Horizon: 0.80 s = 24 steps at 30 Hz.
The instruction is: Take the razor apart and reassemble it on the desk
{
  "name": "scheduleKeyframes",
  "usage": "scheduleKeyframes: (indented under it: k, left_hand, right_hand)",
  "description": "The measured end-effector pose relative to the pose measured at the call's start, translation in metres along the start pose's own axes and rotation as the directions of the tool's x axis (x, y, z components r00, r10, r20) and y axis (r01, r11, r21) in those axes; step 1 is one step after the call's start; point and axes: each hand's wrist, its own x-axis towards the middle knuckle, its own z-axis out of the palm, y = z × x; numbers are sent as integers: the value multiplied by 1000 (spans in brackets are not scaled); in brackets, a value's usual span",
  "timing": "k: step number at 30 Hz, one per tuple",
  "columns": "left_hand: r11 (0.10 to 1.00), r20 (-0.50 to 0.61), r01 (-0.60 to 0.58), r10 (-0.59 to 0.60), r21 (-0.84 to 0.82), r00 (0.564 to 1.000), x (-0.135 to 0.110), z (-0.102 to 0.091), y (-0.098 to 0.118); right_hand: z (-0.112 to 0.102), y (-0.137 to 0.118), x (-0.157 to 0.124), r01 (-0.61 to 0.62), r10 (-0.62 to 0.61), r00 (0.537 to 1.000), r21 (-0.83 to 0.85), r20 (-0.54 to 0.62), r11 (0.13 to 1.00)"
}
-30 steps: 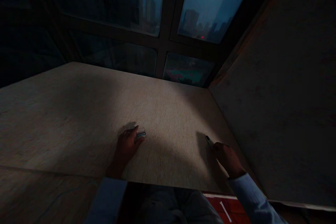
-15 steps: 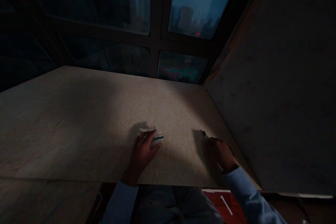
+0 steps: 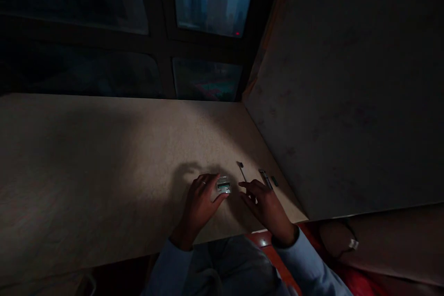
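My left hand grips a small clear case between its thumb and fingers. A dark green strip shows across the case. My right hand is just to the right of the case, fingers apart and bent, with nothing plainly held. Beyond its fingers lies a thin tool with a small dark head, like a little brush; its handle runs toward the hand and is partly hidden beneath it. Farther right, a slim metallic tool lies beside a short dark green piece.
The pale tabletop meets a patterned wall on the right. Dark-framed windows stand behind it. Below the front edge are my legs and a cable with a white tag.
My right hand has let go of the dark-headed tool and moved left, close to the case. My left hand still holds the case. The view has turned right.
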Motion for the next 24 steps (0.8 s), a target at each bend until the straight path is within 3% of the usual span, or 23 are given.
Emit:
scheduleKeyframes:
  k: [7, 16, 20, 24]
  left_hand:
    - [990, 36, -124, 127, -65, 991, 10, 11, 37]
    - [992, 112, -76, 87, -104, 990, 14, 25, 53]
    - [992, 127, -64, 78, -112, 989, 16, 34, 61]
    - [995, 142, -43, 55, -84, 988, 19, 47, 72]
  right_hand:
    - [-9, 8, 3, 120, -117, 990, -39, 74, 992]
    - [-20, 30, -8, 293, -287, 956, -217, 61, 931]
    - [-19, 40, -17, 249, -256, 966, -158, -24, 956]
    - [-23, 48, -28, 150, -147, 977, 8, -153, 989]
